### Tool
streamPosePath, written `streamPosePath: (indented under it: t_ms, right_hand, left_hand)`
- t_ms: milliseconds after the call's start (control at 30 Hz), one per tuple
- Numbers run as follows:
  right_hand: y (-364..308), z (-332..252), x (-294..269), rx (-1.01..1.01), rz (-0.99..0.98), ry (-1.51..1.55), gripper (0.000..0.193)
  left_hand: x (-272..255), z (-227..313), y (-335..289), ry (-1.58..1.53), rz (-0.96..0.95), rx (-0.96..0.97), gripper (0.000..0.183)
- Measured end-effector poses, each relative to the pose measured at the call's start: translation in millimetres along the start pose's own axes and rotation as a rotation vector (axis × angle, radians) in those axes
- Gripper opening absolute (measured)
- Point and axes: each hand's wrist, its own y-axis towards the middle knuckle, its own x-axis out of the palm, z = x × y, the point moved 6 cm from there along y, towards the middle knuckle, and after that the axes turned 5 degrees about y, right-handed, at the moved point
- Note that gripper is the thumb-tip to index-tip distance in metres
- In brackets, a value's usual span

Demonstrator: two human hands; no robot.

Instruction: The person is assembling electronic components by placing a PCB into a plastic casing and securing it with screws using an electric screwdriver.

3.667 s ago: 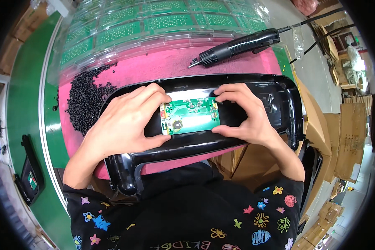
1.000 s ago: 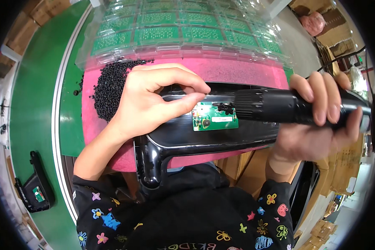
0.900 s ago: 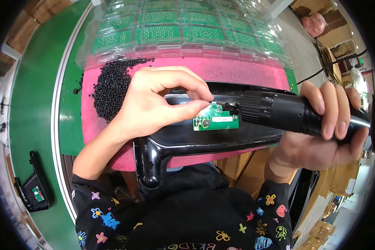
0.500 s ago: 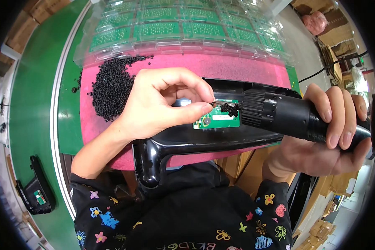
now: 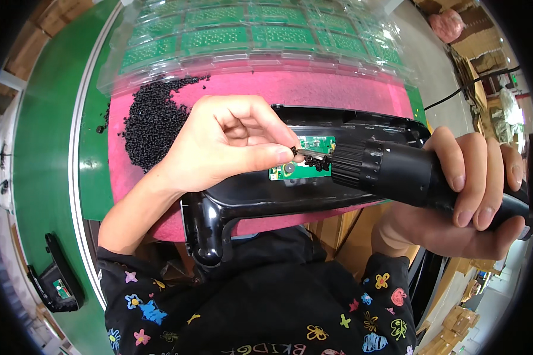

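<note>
My right hand (image 5: 477, 177) is wrapped round a black electric screwdriver (image 5: 400, 174), held almost level with its bit pointing left. Several small black screws (image 5: 320, 164) cling in a clump to the bit. At the bit's tip, my left hand (image 5: 210, 145) pinches a small black screw (image 5: 294, 151) between thumb and forefinger. Behind and below the bit lies a green circuit board (image 5: 302, 174), seated in a glossy black plastic housing (image 5: 266, 204). The screwdriver and my fingers hide parts of the board and housing.
Left of the housing, a heap of black screws (image 5: 151, 127) lies on the pink mat (image 5: 314, 89). Clear plastic trays of green boards (image 5: 219, 38) stand at the back. A second black housing (image 5: 56, 281) rests far left on the green surface (image 5: 41, 177).
The screwdriver has tilted, its handle end dropping slightly, and its head has shifted a little left. My left hand, still pinching, has moved slightly left. The whole view has shifted a little.
</note>
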Motion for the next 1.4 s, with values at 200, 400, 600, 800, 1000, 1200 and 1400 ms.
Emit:
streamPosePath:
  t_ms: [200,400,600,800,1000,1200,1400]
  right_hand:
    - [0,4,-5,-0.016,-0.003,0.022,0.033]
    - [4,1,-8,0.024,-0.043,0.042,0.034]
    - [20,-7,-37,0.274,-0.205,-0.289,0.036]
    - [11,11,-71,0.327,-0.061,-0.476,0.031]
    - [7,15,-79,0.35,-0.024,-0.551,0.03]
    - [4,21,-79,0.395,-0.041,-0.567,0.031]
    - [8,33,-73,0.429,-0.126,-0.591,0.033]
  left_hand:
    - [1,-6,4,0.023,0.012,0.01,0.014]
    - [7,0,10,0.033,-0.002,-0.093,0.018]
    - [6,14,15,0.981,0.07,0.22,0.023]
    - [13,-1,15,1.123,-0.034,0.265,0.011]
    - [21,0,15,1.153,-0.16,0.252,0.014]
    - [27,-9,10,1.149,-0.222,0.323,0.019]
    - [24,-15,8,1.222,-0.228,0.208,0.017]
